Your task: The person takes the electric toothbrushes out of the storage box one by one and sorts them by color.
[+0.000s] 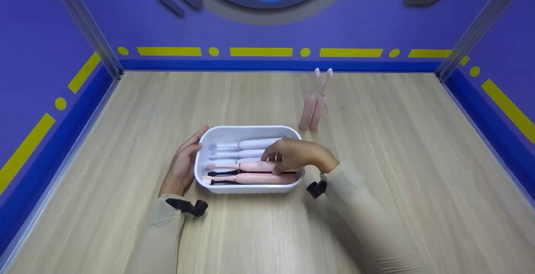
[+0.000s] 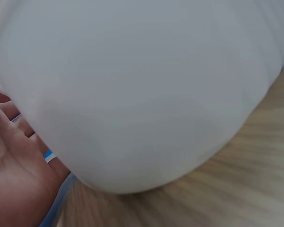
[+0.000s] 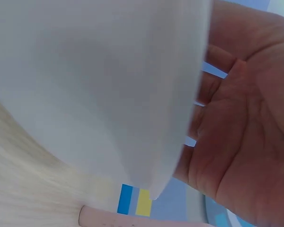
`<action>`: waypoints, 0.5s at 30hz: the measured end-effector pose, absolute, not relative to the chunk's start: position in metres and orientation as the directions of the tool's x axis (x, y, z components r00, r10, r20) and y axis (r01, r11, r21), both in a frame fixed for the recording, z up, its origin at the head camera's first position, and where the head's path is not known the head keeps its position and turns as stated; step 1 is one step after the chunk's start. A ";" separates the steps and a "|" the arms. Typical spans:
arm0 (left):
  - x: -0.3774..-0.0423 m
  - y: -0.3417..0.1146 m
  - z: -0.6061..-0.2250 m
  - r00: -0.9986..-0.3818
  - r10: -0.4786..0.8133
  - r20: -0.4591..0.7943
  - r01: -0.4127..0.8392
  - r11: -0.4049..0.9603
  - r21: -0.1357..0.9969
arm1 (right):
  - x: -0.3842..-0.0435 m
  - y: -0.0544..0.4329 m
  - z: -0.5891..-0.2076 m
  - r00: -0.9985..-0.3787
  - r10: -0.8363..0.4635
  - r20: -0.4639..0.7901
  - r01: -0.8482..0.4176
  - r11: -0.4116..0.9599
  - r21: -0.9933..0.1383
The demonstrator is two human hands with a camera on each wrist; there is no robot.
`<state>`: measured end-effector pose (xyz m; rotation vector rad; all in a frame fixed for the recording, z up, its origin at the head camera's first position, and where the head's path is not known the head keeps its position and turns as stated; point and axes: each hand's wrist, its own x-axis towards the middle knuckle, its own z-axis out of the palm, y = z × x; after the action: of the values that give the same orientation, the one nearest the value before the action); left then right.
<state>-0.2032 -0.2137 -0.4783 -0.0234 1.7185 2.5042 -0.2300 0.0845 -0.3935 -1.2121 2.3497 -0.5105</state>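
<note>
A white plastic tub [image 1: 250,189] on the table holds several electric toothbrushes lying lengthwise. At the back are white ones [image 1: 256,144]; nearer lie a pink toothbrush [image 1: 253,166] and a second pink one [image 1: 261,178], with black brush heads [image 1: 217,173] beside them. My right hand [image 1: 299,155] reaches over the tub's right end, thumb and fingers on either side of the farther pink toothbrush's handle. The tub wall hides those fingertips in the right wrist view. Along the tub's left end outside, my left hand [image 1: 184,167] rests with fingers loosely straight.
Two pink electric toothbrushes [image 1: 313,111] stand upright side by side behind the tub's right end. A wood-grain table [image 1: 376,111] lies under everything, with blue-purple walls [image 1: 267,36] at the back and sides.
</note>
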 end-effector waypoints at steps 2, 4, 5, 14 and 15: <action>-0.203 -0.214 -0.478 -0.994 0.080 -0.071 -0.095 -0.347 0.933 | -0.229 0.085 -0.394 -0.519 -0.830 -0.205 -0.666 0.543 -0.512; -0.202 -0.214 -0.478 -0.994 0.080 -0.068 -0.092 -0.344 0.934 | -0.229 0.086 -0.395 -0.522 -0.832 -0.190 -0.667 0.537 -0.517; -0.203 -0.214 -0.479 -0.995 0.077 -0.068 -0.091 -0.348 0.933 | -0.229 0.086 -0.395 -0.523 -0.833 -0.179 -0.668 0.531 -0.522; -0.202 -0.213 -0.478 -0.994 0.074 -0.075 -0.096 -0.336 0.937 | -0.230 0.091 -0.397 -0.537 -0.843 -0.037 -0.680 0.458 -0.572; -0.202 -0.213 -0.478 -0.995 0.071 -0.077 -0.096 -0.337 0.937 | -0.230 0.092 -0.397 -0.544 -0.839 -0.031 -0.673 0.458 -0.581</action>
<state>-0.2023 -0.2128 -0.4777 -0.0340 1.7458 2.4875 -0.2301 0.0917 -0.3974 -1.2879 2.3987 -0.7466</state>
